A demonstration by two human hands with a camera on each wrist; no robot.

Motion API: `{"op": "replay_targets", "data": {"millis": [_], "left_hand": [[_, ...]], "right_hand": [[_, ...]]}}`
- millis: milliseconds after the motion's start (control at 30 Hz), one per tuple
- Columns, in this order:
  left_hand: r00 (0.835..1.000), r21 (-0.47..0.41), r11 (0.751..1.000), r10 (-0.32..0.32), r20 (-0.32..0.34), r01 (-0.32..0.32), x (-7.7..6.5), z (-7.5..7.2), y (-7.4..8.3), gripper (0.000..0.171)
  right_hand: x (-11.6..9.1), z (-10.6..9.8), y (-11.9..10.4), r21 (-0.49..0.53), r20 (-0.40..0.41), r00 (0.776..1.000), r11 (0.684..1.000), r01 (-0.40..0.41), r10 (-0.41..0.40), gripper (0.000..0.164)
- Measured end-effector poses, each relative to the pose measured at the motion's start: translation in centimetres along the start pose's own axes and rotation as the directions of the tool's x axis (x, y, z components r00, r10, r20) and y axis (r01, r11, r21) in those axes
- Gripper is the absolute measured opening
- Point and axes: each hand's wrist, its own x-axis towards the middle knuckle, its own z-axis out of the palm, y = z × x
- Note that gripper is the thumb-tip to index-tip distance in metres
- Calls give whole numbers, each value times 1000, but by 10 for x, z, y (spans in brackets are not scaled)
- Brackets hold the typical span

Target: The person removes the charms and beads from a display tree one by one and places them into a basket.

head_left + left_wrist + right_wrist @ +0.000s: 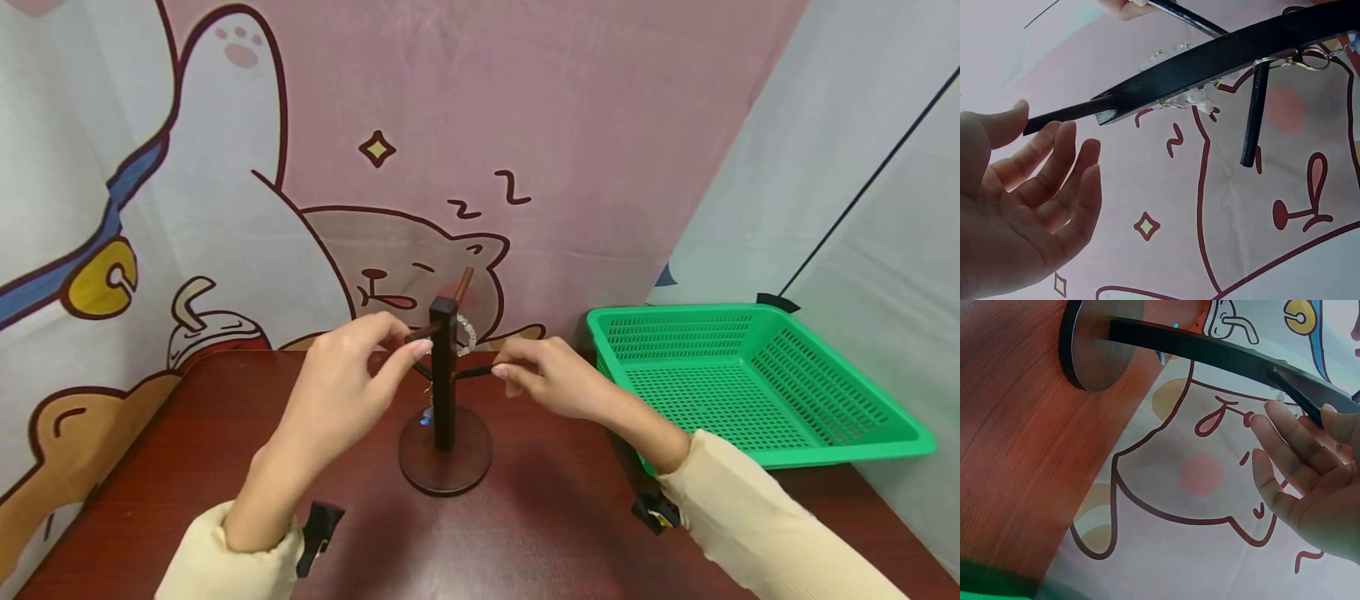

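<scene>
A dark wooden stand (444, 400) with pegs on its post rises upright from a round base (444, 479). My left hand (341, 383) pinches the end of the upper front peg (1063, 117) between thumb and fingers. On the post's right side, my right hand (555, 379) pinches the tip of a lower peg (1297, 397) in the same way. A clear beaded bracelet (467, 337) hangs behind the post near the top. From the lower left peg (1255, 119) hangs a keychain with a metal clasp (1310, 59) and a blue charm (427, 415).
A green plastic basket (750, 454) stands at the right of the reddish-brown table (525, 550), beyond my right forearm. Behind the table hangs a cloth (600, 125) printed with cartoon animals.
</scene>
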Motion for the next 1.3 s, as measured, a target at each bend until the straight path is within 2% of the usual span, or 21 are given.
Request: {"op": "replay_targets", "data": {"millis": [300,533,733,933,1167,1300], "left_hand": [[998,79,996,51,-33,-48,0,0,2,7],[999,67,997,45,-24,-43,1,-6,-5,4],[997,29,999,-30,67,28,7,-14,-16,7],[985,0,996,-84,149,85,13,-23,-28,12],[956,-44,988,-134,260,151,22,-31,-41,17],[947,-72,984,-138,290,165,25,-34,-47,17]], "right_hand": [[-2,-1,0,30,15,1000,1000,2,-3,5],[-7,0,-1,85,48,999,996,20,-25,8],[-10,1,0,43,90,996,999,23,-27,18],[-14,2,5,11,112,994,1000,18,-19,16],[-16,3,10,17,113,994,1000,6,-8,14],[-15,4,10,18,111,994,1000,18,-20,14]]}}
